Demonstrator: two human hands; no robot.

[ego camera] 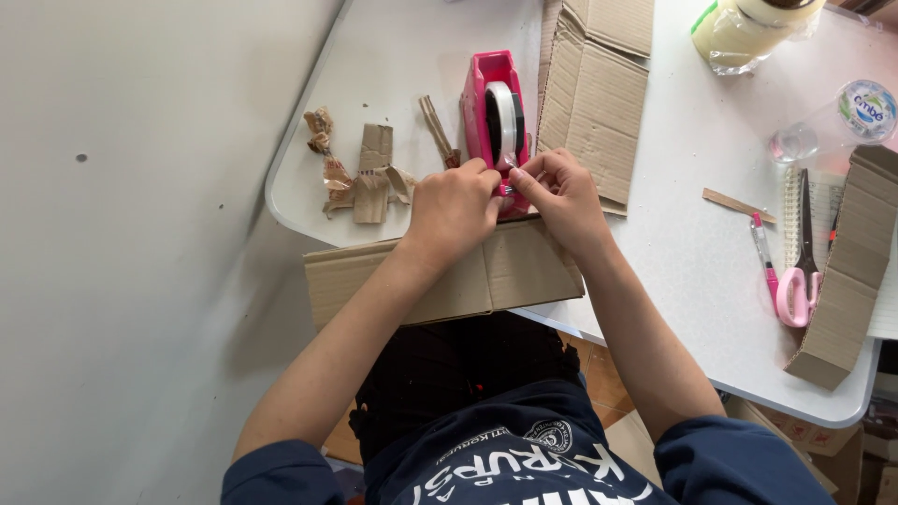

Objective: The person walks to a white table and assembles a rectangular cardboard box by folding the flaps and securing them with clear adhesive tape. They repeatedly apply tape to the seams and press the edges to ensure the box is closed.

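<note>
Pink tape dispenser (496,117) upper centre of frame. Left hand (454,210) and right hand (561,192) both curled, pinching the tape end (508,180) at its cutter — thin, sticky, floppy; probably best gripped at the free edge — over the cardboard box (449,276).

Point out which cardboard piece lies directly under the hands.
The folded cardboard box at the table's near edge, beneath both hands. The flat sheet lies beyond the pink tape dispenser; the strip sits far right by the scissors.
</note>
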